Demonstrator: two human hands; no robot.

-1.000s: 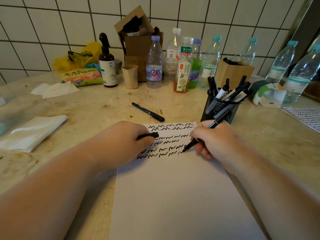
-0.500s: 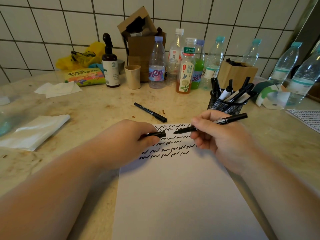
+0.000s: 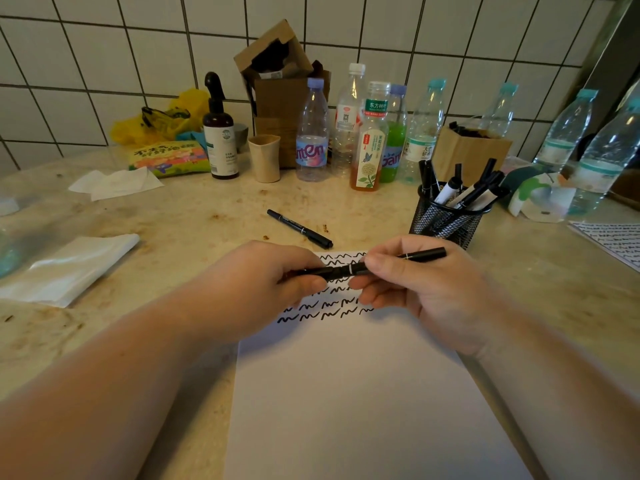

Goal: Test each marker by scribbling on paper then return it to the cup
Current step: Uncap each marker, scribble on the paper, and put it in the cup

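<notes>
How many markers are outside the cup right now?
2: one marker held over the paper by both hands, one loose marker on the counter behind. Others may be hidden.

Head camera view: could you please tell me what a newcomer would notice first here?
Two hands meet at the centre over a white sheet of paper: the left hand and right hand hold one black marker between them, above rows of black scribbles. Behind the right hand stands a mesh cup of markers, and a loose marker lies on the counter.

Two bare hands (image 3: 263, 282), one black mesh metal cup (image 3: 445, 223), one white paper sheet (image 3: 363, 393), one loose black marker (image 3: 299, 229), one brown pump bottle (image 3: 220, 140).
</notes>
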